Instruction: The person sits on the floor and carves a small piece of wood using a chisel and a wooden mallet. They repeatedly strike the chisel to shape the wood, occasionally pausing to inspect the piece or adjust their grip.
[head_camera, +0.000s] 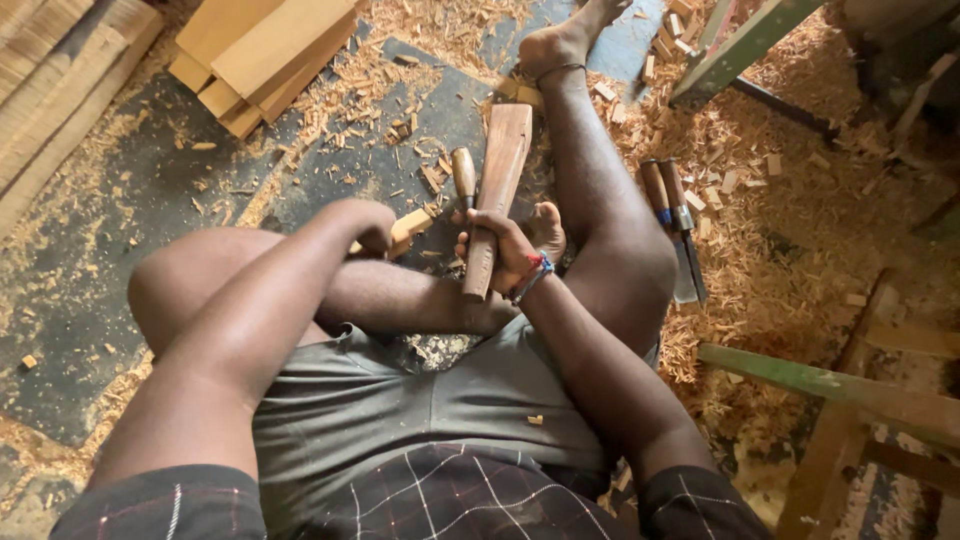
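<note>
I sit on the floor with my legs stretched out. My right hand (500, 252) grips the narrow handle of a dark brown, paddle-shaped wooden mallet (503, 150), whose broad end points away from me. My left hand (368, 224) is closed on a small pale block of wood (411, 225) held low between my legs. A chisel with a rounded wooden handle (463, 176) sits just left of the mallet, between the two hands; its blade is hidden.
Two more wooden-handled chisels (672, 222) lie on the shavings right of my right leg. A stack of pale planks (262, 52) is at the top left. Green-painted wooden frames (830, 385) stand at the right. Wood chips cover the dark floor.
</note>
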